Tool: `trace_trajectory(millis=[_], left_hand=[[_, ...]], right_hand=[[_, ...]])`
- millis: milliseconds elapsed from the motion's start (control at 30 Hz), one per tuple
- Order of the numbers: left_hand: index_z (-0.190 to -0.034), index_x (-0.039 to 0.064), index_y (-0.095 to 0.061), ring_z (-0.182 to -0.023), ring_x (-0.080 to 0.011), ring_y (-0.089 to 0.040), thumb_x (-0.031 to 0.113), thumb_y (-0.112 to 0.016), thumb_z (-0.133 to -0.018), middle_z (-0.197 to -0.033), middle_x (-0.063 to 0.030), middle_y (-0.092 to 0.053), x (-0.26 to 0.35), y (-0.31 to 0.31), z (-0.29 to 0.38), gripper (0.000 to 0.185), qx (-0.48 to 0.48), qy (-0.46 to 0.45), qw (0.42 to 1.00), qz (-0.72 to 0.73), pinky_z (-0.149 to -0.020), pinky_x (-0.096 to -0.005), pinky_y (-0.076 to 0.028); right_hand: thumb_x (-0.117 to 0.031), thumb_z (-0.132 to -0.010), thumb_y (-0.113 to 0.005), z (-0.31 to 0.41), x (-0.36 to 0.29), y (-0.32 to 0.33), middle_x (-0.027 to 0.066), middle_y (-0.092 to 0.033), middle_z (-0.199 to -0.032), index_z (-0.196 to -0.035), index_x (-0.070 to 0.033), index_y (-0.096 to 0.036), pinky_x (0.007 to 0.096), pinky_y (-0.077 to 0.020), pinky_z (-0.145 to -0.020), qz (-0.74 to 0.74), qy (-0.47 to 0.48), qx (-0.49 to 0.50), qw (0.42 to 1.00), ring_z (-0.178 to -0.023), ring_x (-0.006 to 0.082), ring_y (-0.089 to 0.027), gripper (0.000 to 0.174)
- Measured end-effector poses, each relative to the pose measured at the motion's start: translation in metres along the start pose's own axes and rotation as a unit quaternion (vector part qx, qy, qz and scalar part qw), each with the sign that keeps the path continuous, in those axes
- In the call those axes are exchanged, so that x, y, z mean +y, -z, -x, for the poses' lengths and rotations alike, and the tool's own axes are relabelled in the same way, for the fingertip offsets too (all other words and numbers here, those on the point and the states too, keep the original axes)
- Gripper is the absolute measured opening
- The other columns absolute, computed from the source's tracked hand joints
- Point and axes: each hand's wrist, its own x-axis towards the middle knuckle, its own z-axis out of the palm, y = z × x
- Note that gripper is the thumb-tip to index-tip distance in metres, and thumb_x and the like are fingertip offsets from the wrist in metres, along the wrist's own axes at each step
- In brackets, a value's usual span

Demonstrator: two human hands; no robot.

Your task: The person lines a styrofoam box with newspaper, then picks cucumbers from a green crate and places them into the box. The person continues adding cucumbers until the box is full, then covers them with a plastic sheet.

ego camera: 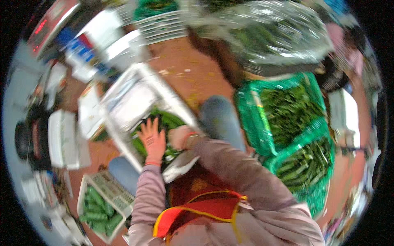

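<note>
Between the person's knees stands a white foam box [172,95]. A white sheet or liner [135,103] covers its far part, and long green vegetables [172,120] lie in the near part. My left hand [151,143], in an orange glove, is over these vegetables with its fingers spread, apparently touching them. Close beside it, my right hand [180,137] reaches in by the box's right wall. That hand is blurred and its fingers are hidden, so whether it grips a vegetable cannot be told.
Green-lined crates of leafy greens [291,113] and long green vegetables [303,166] stand at the right. A crate of cucumber-like vegetables [98,209] is at lower left. Clear plastic [277,33] covers greens ahead. A device with a red display [52,27] is at upper left.
</note>
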Motion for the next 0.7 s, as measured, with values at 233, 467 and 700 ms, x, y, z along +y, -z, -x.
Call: trace_trajectory(millis=[233, 467, 700], left_hand=[[-0.148, 0.018, -0.044, -0.145, -0.0405, -0.028, 0.03, -0.064, -0.088, -0.157, -0.0131, -0.035, 0.028, 0.006, -0.003, 0.065, -0.094, -0.049, 0.994, -0.029, -0.122, -0.0564, -0.015], [-0.152, 0.006, -0.037, -0.148, -0.0427, -0.022, 0.025, -0.059, -0.09, -0.16, -0.0177, -0.03, 0.028, -0.006, -0.003, 0.069, -0.063, -0.081, 0.995, -0.011, -0.124, -0.0553, -0.009], [-0.154, 0.002, -0.032, -0.148, -0.0432, -0.023, 0.027, -0.052, -0.095, -0.158, -0.0204, -0.032, 0.018, -0.006, -0.003, 0.067, -0.049, -0.109, 0.993, 0.002, -0.123, -0.0564, -0.011]], right_hand=[[-0.024, -0.087, -0.058, 0.096, -0.061, 0.079, 0.0101, -0.065, -0.08, -0.091, -0.006, -0.069, 0.0369, -0.0515, -0.074, 0.032, -0.051, 0.162, 0.985, -0.08, 0.0269, -0.066, 0.022], [-0.033, -0.08, -0.076, 0.375, 0.156, 0.103, 0.0161, -0.055, -0.127, -0.136, -0.007, -0.049, 0.0449, -0.0519, -0.088, 0.188, -0.647, 0.201, 0.711, -0.114, 0.034, -0.056, 0.067], [-0.014, -0.088, -0.064, 0.475, 0.27, 0.071, 0.0158, -0.04, -0.153, -0.146, -0.029, -0.046, 0.0479, -0.0535, -0.09, 0.219, -0.735, 0.039, 0.641, -0.122, 0.0399, -0.055, 0.063]])
